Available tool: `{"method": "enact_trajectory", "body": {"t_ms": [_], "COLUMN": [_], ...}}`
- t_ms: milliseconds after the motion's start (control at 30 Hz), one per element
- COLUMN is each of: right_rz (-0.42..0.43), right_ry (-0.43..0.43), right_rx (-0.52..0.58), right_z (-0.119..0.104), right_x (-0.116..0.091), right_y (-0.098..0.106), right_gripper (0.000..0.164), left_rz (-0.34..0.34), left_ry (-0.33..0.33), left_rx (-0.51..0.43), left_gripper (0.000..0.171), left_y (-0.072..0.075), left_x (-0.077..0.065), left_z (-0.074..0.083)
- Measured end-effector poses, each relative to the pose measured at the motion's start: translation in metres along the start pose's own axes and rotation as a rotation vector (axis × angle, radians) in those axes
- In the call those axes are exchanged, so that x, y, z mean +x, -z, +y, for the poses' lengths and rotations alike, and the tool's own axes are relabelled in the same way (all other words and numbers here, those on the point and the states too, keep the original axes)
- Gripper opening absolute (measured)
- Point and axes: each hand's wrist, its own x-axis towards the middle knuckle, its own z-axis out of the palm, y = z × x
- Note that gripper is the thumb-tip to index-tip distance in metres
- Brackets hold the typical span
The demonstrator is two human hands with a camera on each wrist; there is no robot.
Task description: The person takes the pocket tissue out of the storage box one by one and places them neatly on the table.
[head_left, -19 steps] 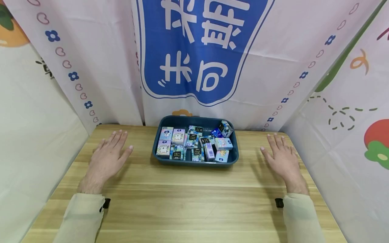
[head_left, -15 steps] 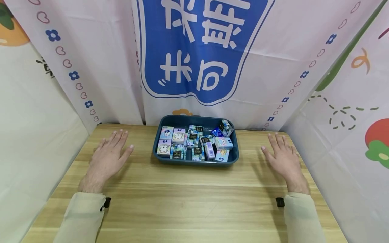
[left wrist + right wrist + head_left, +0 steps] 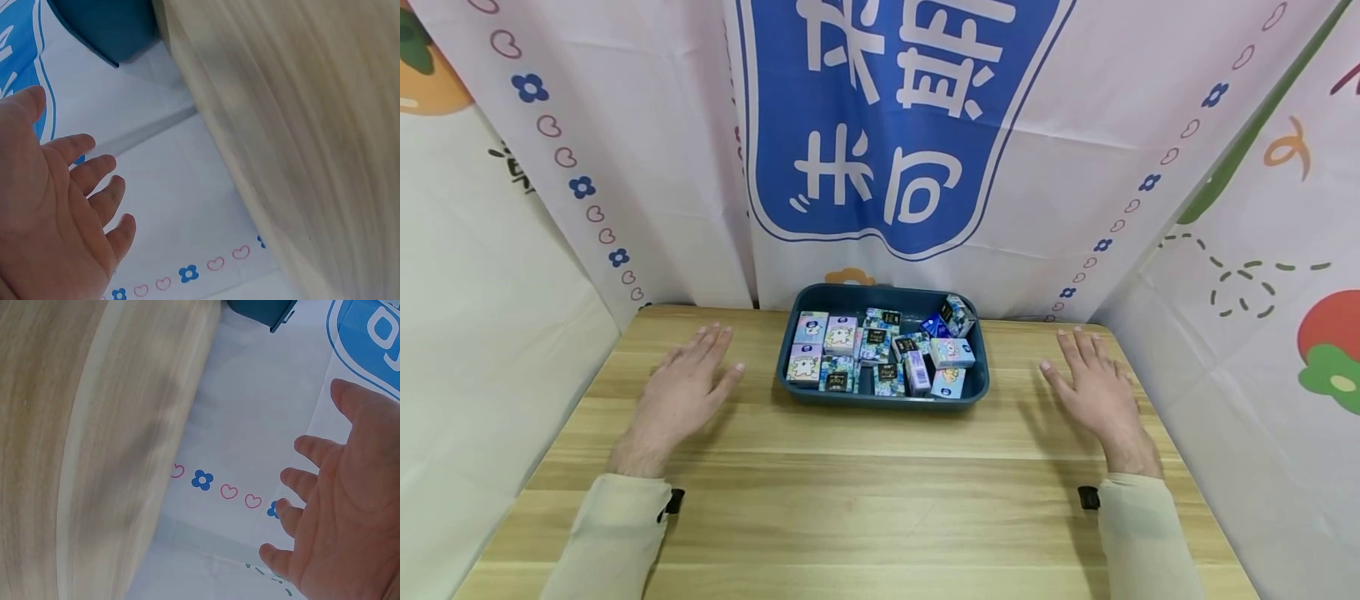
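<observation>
A dark teal tray (image 3: 880,402) stands at the back middle of the table, holding several small tissue packs. Some are pastel with cartoon prints, like the pastel pack (image 3: 841,335) near the tray's left side; others are blue floral with black labels, like the floral pack (image 3: 876,347). My left hand (image 3: 681,392) is held over the table to the left of the tray, palm down, fingers extended and holding nothing. On the other side, my right hand (image 3: 1097,392) is likewise spread above the wood, with no object in it. Both wrist views show bare palms with loosely extended fingers.
The wooden table (image 3: 865,508) fills the foreground. A white printed curtain (image 3: 685,167) with a blue panel hangs right behind the tray, and more fabric (image 3: 1240,400) closes off the sides. Dark straps (image 3: 1088,498) sit at the cuffs.
My left hand has shifted a little to the right, closer to the tray. The right hand stays nearly in place, and the tray and packs have not moved.
</observation>
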Motion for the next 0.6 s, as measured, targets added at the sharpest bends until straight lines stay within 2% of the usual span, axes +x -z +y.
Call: {"method": "enact_trajectory", "body": {"t_ms": [233,600], "right_rz": [-0.019,-0.030], "right_ry": [0.012,0.022], "right_rx": [0.016,0.028], "right_z": [-0.005,-0.007], "right_x": [0.001,0.001], "right_y": [0.000,-0.003], "right_gripper": [0.092,0.090], "left_rz": [-0.005,-0.036], "left_ry": [-0.024,-0.061], "left_rx": [-0.015,-0.104], "left_gripper": [0.078,0.077], "left_y": [-0.008,-0.022], "left_x": [0.002,0.008], "left_z": [0.014,0.034]}}
